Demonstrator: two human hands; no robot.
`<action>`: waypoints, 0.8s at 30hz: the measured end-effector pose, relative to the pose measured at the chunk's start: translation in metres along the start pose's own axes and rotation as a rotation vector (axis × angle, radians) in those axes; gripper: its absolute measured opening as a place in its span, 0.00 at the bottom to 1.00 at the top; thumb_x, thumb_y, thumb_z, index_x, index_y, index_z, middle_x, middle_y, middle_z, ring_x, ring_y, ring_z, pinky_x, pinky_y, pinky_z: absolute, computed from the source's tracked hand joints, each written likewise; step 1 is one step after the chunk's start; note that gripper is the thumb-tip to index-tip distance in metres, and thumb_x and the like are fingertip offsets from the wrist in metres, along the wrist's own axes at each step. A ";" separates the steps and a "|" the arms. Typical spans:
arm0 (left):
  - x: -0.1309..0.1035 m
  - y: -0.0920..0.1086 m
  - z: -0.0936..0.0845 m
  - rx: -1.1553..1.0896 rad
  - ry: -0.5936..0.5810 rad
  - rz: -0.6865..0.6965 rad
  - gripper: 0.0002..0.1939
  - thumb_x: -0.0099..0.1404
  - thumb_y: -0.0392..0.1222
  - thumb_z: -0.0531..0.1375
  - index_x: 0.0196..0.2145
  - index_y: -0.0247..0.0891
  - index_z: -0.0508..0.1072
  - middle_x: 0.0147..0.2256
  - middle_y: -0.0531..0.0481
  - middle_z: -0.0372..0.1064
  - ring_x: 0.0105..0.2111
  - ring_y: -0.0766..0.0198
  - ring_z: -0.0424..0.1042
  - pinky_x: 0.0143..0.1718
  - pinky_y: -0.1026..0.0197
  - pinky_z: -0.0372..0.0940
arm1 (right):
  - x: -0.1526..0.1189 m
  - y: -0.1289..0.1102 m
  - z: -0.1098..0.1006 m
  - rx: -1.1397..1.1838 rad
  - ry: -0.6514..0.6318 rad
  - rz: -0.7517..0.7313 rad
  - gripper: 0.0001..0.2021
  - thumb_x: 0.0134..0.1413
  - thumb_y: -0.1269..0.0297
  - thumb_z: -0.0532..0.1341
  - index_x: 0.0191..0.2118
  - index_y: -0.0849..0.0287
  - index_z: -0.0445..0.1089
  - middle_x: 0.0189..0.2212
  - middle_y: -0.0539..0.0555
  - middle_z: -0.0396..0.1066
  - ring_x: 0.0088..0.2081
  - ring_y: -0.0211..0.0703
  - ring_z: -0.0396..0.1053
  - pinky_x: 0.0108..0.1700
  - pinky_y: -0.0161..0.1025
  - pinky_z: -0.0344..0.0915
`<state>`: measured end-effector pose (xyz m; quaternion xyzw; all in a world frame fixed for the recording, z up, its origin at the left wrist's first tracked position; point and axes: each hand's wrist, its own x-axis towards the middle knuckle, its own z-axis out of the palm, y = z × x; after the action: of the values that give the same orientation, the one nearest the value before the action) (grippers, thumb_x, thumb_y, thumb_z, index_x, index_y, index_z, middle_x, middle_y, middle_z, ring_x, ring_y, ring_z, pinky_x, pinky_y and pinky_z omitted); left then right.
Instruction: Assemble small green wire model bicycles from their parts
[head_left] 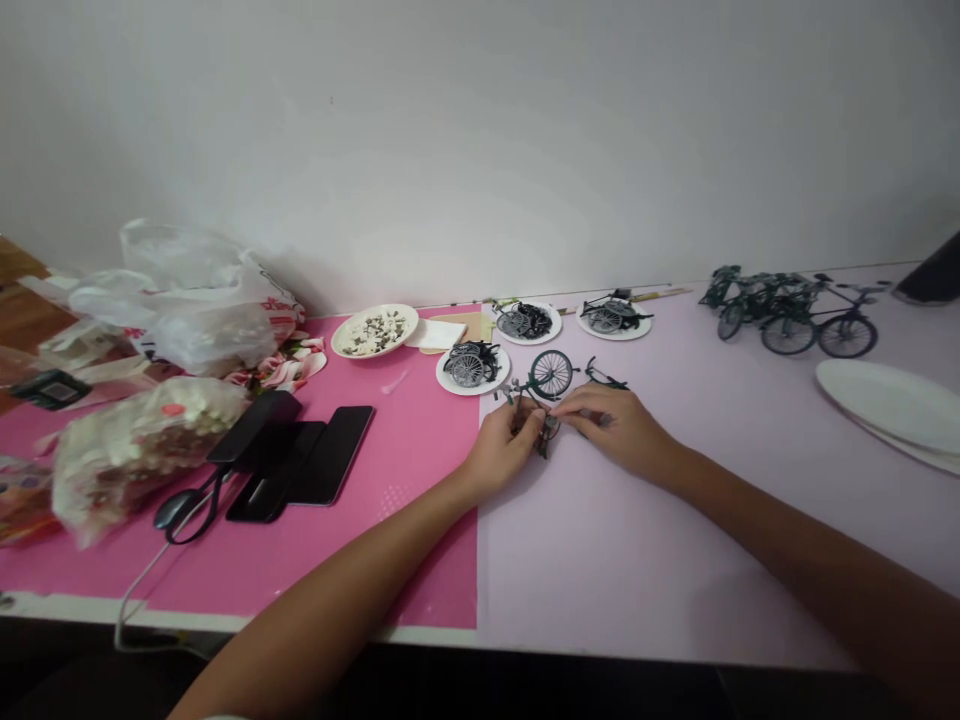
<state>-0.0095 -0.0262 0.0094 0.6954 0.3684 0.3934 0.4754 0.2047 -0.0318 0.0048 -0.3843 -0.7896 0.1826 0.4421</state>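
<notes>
My left hand (508, 445) is closed around the dark frame of a miniature bicycle (553, 374), near the middle of the table. One spoked wheel of it points away from me. From the right, my right hand (622, 425) reaches in with its thumb and fingers pinched at the lower part of the bicycle; whatever small piece is between them is too small to make out. Just beyond my right hand lies a loose dark bicycle part (606, 375). Plates of small wheels (470, 368) and black parts (526, 321) stand behind my hands.
Assembled miniature bicycles (787, 315) stand at the back right, near stacked white plates (892, 400). A third parts plate (615, 318) and a bowl of small pieces (375, 332) line the back. Phones (331, 455), a black case (255, 432) and plastic bags (202, 310) crowd the left.
</notes>
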 end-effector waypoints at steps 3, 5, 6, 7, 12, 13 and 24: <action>0.000 0.000 0.000 -0.013 -0.002 -0.003 0.18 0.73 0.55 0.58 0.35 0.36 0.71 0.32 0.48 0.73 0.31 0.64 0.70 0.37 0.61 0.65 | -0.001 -0.002 0.001 -0.005 -0.017 0.066 0.08 0.66 0.62 0.63 0.41 0.53 0.81 0.40 0.57 0.81 0.39 0.48 0.77 0.38 0.44 0.73; 0.000 0.000 0.000 -0.010 -0.001 -0.010 0.18 0.72 0.55 0.59 0.36 0.36 0.71 0.31 0.48 0.73 0.31 0.63 0.71 0.37 0.61 0.66 | -0.002 -0.004 0.001 -0.007 -0.023 0.097 0.08 0.65 0.61 0.63 0.41 0.53 0.81 0.40 0.57 0.80 0.38 0.48 0.76 0.36 0.43 0.72; 0.000 0.000 0.000 -0.007 -0.002 -0.014 0.18 0.72 0.55 0.59 0.36 0.36 0.71 0.31 0.48 0.73 0.32 0.63 0.71 0.37 0.61 0.66 | -0.002 -0.005 0.001 -0.006 -0.025 0.109 0.08 0.65 0.61 0.63 0.41 0.53 0.80 0.40 0.57 0.80 0.37 0.47 0.75 0.36 0.43 0.71; 0.000 -0.001 0.000 -0.006 -0.002 -0.017 0.18 0.72 0.55 0.59 0.36 0.36 0.71 0.31 0.48 0.73 0.32 0.63 0.71 0.37 0.61 0.66 | -0.002 -0.006 0.001 -0.005 -0.028 0.123 0.08 0.65 0.61 0.63 0.41 0.53 0.80 0.40 0.56 0.80 0.37 0.47 0.75 0.36 0.43 0.71; 0.000 0.000 0.000 0.021 0.031 0.018 0.17 0.73 0.54 0.59 0.37 0.36 0.71 0.33 0.46 0.73 0.32 0.63 0.70 0.37 0.61 0.64 | -0.002 -0.009 0.002 0.012 -0.027 0.244 0.07 0.62 0.60 0.65 0.41 0.54 0.80 0.38 0.55 0.80 0.34 0.45 0.72 0.33 0.41 0.68; -0.001 0.000 0.000 0.028 0.035 0.032 0.17 0.73 0.54 0.58 0.37 0.35 0.71 0.33 0.47 0.73 0.33 0.63 0.70 0.37 0.61 0.64 | -0.002 -0.009 0.003 0.022 -0.022 0.265 0.07 0.62 0.60 0.65 0.41 0.54 0.79 0.38 0.55 0.80 0.34 0.45 0.73 0.33 0.40 0.68; -0.003 0.006 0.000 0.044 0.080 0.078 0.14 0.73 0.51 0.58 0.42 0.36 0.72 0.33 0.48 0.73 0.32 0.63 0.71 0.34 0.63 0.66 | -0.001 -0.010 0.005 0.158 -0.016 0.422 0.12 0.60 0.53 0.67 0.36 0.57 0.79 0.34 0.54 0.80 0.34 0.45 0.74 0.38 0.42 0.69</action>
<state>-0.0101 -0.0308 0.0141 0.7031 0.3683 0.4309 0.4294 0.1960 -0.0389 0.0078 -0.5037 -0.6785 0.3353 0.4166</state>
